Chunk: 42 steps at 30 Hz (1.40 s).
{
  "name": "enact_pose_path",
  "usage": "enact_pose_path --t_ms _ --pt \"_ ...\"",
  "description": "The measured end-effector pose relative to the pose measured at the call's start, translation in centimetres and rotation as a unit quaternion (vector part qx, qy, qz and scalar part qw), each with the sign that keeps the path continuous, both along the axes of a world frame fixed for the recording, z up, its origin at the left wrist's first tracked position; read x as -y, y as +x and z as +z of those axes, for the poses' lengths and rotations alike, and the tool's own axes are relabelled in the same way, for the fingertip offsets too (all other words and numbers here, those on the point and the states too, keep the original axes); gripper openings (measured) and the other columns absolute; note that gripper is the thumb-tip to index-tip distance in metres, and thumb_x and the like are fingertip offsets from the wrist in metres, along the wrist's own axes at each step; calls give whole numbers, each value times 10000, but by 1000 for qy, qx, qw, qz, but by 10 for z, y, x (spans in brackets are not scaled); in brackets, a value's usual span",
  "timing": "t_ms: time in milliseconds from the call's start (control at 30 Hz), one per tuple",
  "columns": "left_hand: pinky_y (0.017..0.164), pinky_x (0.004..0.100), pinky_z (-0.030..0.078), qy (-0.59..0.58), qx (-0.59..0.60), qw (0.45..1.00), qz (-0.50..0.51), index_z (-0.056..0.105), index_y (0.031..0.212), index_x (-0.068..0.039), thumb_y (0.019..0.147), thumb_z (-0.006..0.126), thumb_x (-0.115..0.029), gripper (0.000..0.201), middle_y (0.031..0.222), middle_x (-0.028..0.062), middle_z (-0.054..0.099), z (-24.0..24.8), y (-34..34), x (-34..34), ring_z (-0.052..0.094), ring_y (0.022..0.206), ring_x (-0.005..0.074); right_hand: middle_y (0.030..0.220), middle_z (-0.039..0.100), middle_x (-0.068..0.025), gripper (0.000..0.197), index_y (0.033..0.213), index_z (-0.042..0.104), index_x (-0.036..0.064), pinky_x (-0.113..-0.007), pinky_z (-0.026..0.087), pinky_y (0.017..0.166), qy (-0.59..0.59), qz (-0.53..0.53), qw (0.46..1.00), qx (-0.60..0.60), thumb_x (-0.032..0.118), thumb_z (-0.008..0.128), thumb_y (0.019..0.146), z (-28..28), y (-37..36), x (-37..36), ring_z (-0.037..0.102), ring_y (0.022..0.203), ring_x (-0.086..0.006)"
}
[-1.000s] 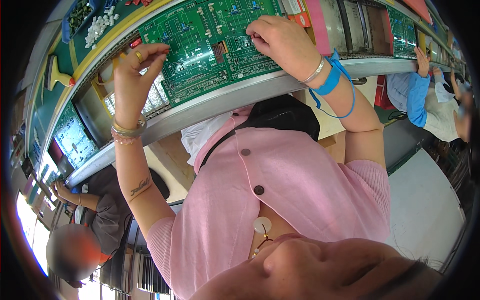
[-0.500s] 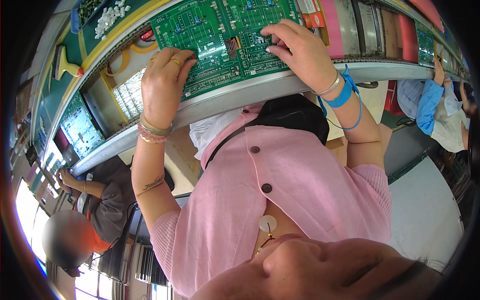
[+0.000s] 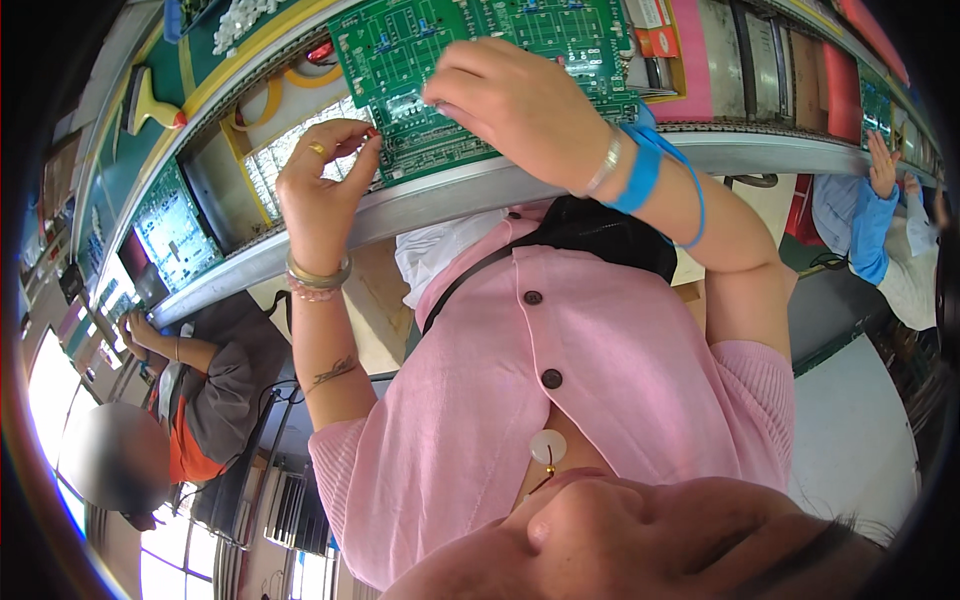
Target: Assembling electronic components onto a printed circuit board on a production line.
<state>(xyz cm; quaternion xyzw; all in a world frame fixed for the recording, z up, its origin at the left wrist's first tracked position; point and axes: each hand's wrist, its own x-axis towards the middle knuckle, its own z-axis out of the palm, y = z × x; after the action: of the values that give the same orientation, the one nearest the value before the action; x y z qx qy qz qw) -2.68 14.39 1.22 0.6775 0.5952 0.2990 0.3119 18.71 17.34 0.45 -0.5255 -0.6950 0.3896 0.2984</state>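
Green circuit boards (image 3: 420,145), joined in a panel with small parts on them, lie on the rail line in front of me. My left hand (image 3: 325,180) is at the panel's near left edge, thumb and forefinger pinched together. A small red part (image 3: 372,133) shows at those fingertips; its exact kind is too small to tell. My right hand (image 3: 525,110) reaches across the panel, its fingers drawn together over the left board. What its fingertips hold, if anything, is hidden. The right hand and forearm cover much of the panel's middle.
A metal rail (image 3: 440,200) runs along the near side. Left of the panel are a yellow tape roll (image 3: 262,105), another circuit board (image 3: 175,225) and a yellow-handled brush (image 3: 155,112). White parts (image 3: 240,22) lie beyond. Other people work at both ends of the line.
My right hand has moved left across the panel, from the right board to over the left one. My left hand has shifted slightly toward the near edge, still pinching the red part.
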Motion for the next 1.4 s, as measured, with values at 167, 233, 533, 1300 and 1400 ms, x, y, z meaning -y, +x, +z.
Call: enact_pose_path --t_ms 167,233,533,1300,1400 --pt "642 234 505 17 38 999 4 656 844 -11 703 683 8 145 851 73 656 -9 2 9 616 713 140 822 614 -84 118 913 596 46 -316 475 682 5 43 999 13 93 580 805 -19 -28 -19 607 763 -226" --pt "637 237 504 22 57 998 -3 655 840 -14 701 683 5 143 854 69 659 -11 2 9 615 710 141 822 613 -84 117 911 596 46 -317 475 682 7 62 998 22 94 580 805 -23 -31 -22 606 764 -227" --pt "639 251 501 34 25 999 -1 662 837 -54 711 678 -82 129 855 38 662 -15 0 10 610 689 157 821 611 -86 111 902 597 46 -322 474 682 13 108 992 64 97 578 805 -9 -40 -17 604 764 -232" --pt "600 297 477 114 -92 985 -92 672 822 -81 688 705 -99 139 859 22 589 -2 14 -19 588 709 197 817 605 -89 99 880 597 46 -335 471 682 32 69 995 72 105 573 804 3 35 57 597 766 -244" --pt "592 302 472 120 -124 978 -116 669 826 -77 695 705 -104 138 852 26 578 -4 19 -26 581 693 201 817 604 -89 98 877 598 46 -337 471 682 31 48 996 67 105 572 804 -10 45 69 596 767 -246"
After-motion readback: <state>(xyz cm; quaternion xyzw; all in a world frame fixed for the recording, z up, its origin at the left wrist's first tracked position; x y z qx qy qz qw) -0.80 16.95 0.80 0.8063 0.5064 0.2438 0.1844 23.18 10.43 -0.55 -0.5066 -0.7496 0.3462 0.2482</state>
